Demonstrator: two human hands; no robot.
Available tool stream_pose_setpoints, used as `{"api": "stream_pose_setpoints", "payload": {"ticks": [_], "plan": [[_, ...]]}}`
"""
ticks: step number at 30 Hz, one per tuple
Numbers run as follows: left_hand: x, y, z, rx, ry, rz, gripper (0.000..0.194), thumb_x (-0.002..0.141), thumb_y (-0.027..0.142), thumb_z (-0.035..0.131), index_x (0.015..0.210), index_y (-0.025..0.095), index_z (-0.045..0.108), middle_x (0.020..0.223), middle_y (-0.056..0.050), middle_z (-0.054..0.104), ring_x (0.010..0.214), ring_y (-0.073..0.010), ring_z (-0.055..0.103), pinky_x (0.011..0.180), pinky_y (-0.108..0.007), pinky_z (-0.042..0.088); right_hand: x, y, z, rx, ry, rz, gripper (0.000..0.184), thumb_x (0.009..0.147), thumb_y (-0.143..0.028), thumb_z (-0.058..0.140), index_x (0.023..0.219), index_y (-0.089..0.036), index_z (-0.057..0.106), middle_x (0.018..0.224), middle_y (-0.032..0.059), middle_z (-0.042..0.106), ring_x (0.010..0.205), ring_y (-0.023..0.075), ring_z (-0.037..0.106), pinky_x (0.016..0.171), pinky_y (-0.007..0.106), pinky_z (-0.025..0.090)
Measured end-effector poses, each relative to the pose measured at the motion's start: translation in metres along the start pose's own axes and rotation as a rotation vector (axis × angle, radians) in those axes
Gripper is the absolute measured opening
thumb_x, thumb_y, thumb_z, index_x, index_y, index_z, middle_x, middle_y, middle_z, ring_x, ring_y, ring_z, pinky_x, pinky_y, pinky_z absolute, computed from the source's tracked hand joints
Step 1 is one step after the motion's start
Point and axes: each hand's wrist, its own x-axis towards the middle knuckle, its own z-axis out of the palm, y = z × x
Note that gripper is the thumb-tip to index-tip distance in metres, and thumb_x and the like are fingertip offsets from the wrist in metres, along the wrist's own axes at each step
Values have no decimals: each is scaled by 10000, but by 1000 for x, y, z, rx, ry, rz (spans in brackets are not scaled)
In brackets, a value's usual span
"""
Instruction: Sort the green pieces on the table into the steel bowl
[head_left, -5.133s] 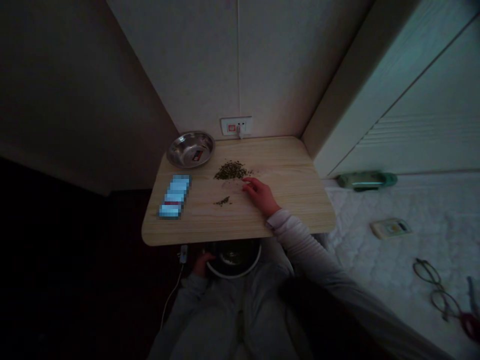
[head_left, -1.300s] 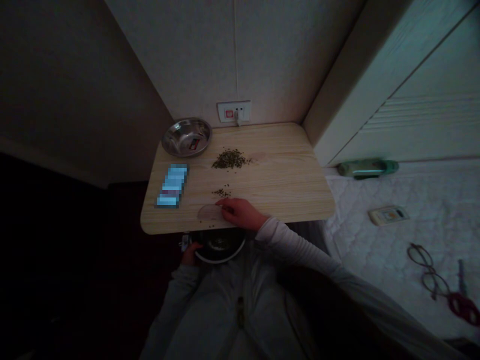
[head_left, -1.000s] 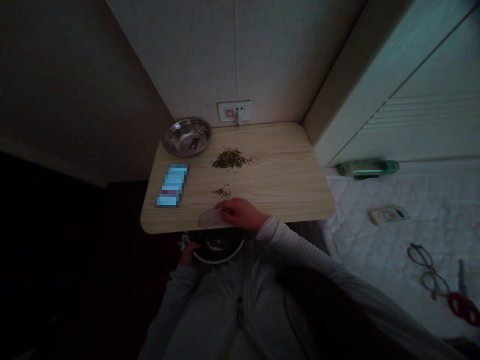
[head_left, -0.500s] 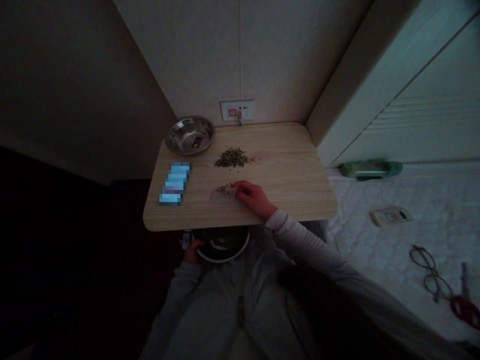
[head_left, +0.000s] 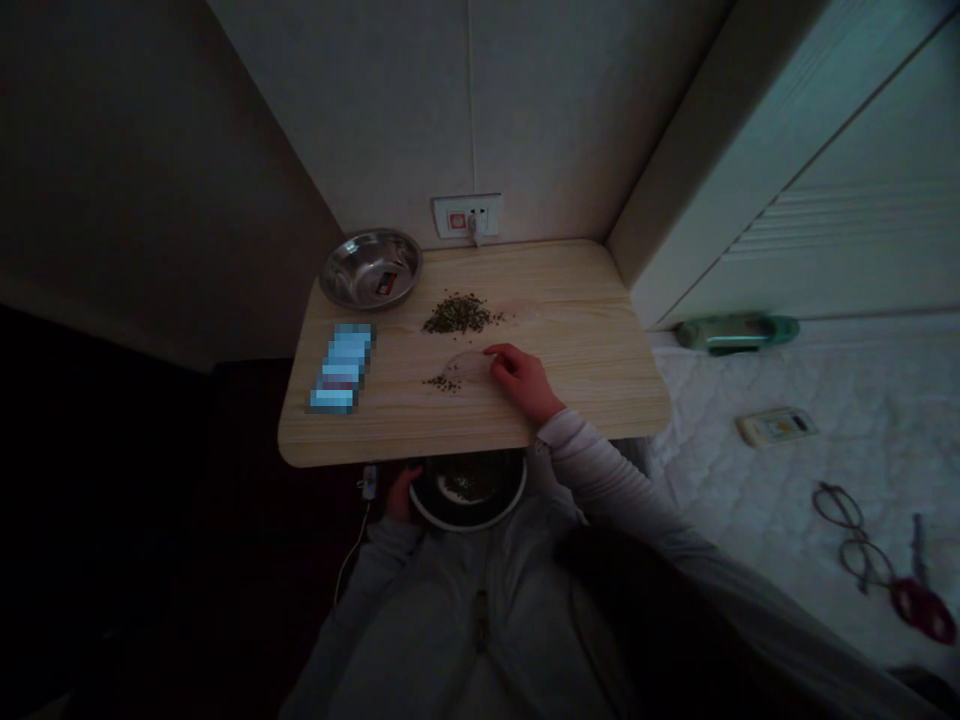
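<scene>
My right hand point(head_left: 523, 380) is closed on the edge of a thin, see-through, rounded piece point(head_left: 471, 367), low over the small table point(head_left: 585, 390). A few small dark green grains point(head_left: 442, 383) lie at its left end. Behind them sits a larger pile of the same grains point(head_left: 459, 314), with another faint clear piece point(head_left: 521, 309) beside it. Below the table's front edge, my left hand point(head_left: 403, 493) grips the left rim of a dark bowl with a pale rim point(head_left: 469, 525). Grains point(head_left: 466, 482) show inside; the table hides the bowl's far side.
A steel bowl point(head_left: 360, 290) stands at the table's back left, with a lit phone point(head_left: 341, 368) in front. A plug sits in the wall socket point(head_left: 466, 216). On the white bedding are a green bottle point(head_left: 739, 333), a pale flat case point(head_left: 776, 427), glasses point(head_left: 855, 535) and a red-handled tool point(head_left: 922, 608).
My right hand has moved slightly right and away from me with the clear piece; grains that lay on it now lie on the table. The bowl in my left hand has shifted right.
</scene>
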Motion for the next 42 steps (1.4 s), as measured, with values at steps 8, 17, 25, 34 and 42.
{"api": "stream_pose_setpoints", "payload": {"ticks": [8,17,25,34,42], "plan": [[-12,4,3,-57,-56,-204,110,454,115,487,385,182,541,406,-23,563,706,-251,583,687,-383,444,0,1,0,-95,19,-5,261,689,-189,401,909,-156,537,604,-12,497,532,90,425,534,205,328],[-20,8,9,-123,-118,-282,169,440,115,442,481,170,597,493,-51,616,820,-273,564,755,-408,422,-2,2,0,-48,-37,-37,251,687,-187,402,896,-158,539,597,-22,503,526,81,427,533,195,334],[-20,11,10,-98,-97,-266,170,426,119,441,472,164,598,478,-63,615,838,-295,554,752,-436,420,-2,3,0,-53,-40,-35,251,686,-196,406,895,-161,541,579,-24,491,518,84,423,531,199,335],[-15,8,4,-148,-60,-164,157,454,132,458,491,181,603,527,-39,635,781,-263,578,725,-396,440,-1,0,-1,-68,-50,-28,249,680,-185,407,888,-162,542,573,-24,493,520,85,431,528,198,334],[-16,12,10,-104,60,-104,144,514,134,469,414,195,555,461,-13,609,631,-208,598,681,-343,448,-2,2,0,-35,-56,-24,241,674,-184,410,877,-160,536,555,-31,470,507,84,417,517,196,333]]}}
